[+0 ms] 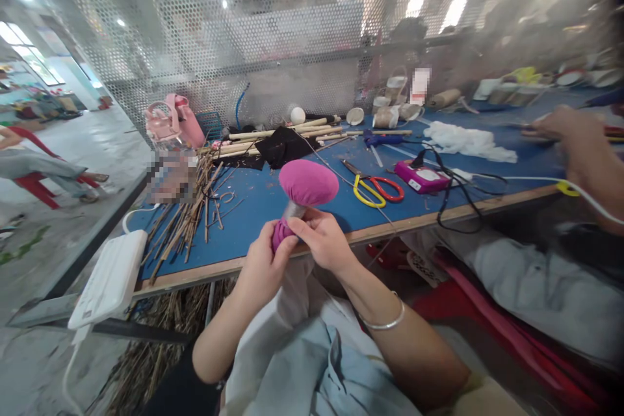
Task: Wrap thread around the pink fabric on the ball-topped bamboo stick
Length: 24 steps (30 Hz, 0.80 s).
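Note:
Both my hands hold a magenta cloth-covered mushroom shape [309, 182] above the table's front edge. Its wide, smooth cap is uppermost, over a short grey stem. Bunched magenta cloth gathers at the stem's lower end. My left hand [263, 261] is closed around that gathered cloth. From the right, my right hand [325, 239] pinches at the stem and the top of the cloth, its thumb pressed against it. Whether a thread or wire lies between the fingers is hidden. Scissors [373, 190] with red and yellow handles lie just beyond my right hand.
Thin twigs [188, 214] lie on the blue tabletop [244, 201] at left, near a white power bank [110, 279]. Black cloth [283, 148], a blue glue gun [387, 138], a purple box [422, 177] and white stuffing [468, 142] lie behind. A co-worker's hand [550, 125] is at right.

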Available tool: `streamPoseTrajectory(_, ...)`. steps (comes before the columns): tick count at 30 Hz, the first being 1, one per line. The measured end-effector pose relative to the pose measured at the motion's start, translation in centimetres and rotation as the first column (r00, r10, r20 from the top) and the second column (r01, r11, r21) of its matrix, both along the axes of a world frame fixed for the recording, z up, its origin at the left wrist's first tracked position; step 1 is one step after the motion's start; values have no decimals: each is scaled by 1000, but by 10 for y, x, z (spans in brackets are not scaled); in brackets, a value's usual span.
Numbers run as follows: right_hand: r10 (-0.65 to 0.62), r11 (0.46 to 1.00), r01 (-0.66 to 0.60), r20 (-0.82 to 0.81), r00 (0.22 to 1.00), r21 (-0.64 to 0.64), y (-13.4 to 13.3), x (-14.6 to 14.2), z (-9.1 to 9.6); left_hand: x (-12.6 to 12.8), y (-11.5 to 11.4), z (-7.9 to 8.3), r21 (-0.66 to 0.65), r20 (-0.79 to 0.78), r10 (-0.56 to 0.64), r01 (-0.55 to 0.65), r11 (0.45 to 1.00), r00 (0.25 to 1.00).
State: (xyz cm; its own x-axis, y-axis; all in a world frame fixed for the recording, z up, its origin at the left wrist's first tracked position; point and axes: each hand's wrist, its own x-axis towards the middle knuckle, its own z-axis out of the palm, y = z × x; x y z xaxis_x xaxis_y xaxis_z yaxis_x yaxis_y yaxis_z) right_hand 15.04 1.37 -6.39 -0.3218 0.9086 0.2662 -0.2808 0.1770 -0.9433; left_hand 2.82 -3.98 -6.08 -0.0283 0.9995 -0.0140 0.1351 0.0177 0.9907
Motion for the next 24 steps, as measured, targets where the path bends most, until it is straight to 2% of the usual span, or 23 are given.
streamPoseTrajectory(2, -76, 997, 75, 84, 994, 16, -3, -3, 3, 5, -4, 3, 202, -266, 201, -150, 968, 943)
streamPoseTrajectory(3, -82, 997, 81, 119, 990, 14, -4, -3, 5, 7, -6, 5, 248, -329, 256, -178, 952, 909)
streamPoseTrajectory(6, -38, 999, 36, 156, 987, 13, -4, -1, 8, 7, -12, 4, 211, -328, 224, -160, 964, 918)
streamPoseTrajectory(8, -48, 998, 42, 149, 988, 40, -6, 3, 10, 4, -13, 2, 183, -267, 176, -130, 975, 947)
streamPoseTrajectory(11, -97, 992, 83, 166, 981, 91, -14, 10, 13, 1, -12, -2, 156, -99, 167, -150, 976, 981)
streamPoseTrajectory(14, -65, 993, 51, 137, 988, 103, -23, 14, 15, 1, -15, -2, 82, 87, 150, -157, 984, 985)
streamPoseTrajectory(16, -69, 993, 57, 115, 991, 102, -25, 15, 16, 1, -18, 1, 23, 154, 111, -116, 993, 982)
streamPoseTrajectory(20, -59, 994, 49, 102, 993, 100, -23, 16, 16, 0, -26, 9, -118, 313, -21, 61, 991, 950)
streamPoseTrajectory(24, 64, 995, -64, 2, 998, 80, -18, 16, 14, -5, -29, 13, -203, 505, -156, 293, 934, 849)
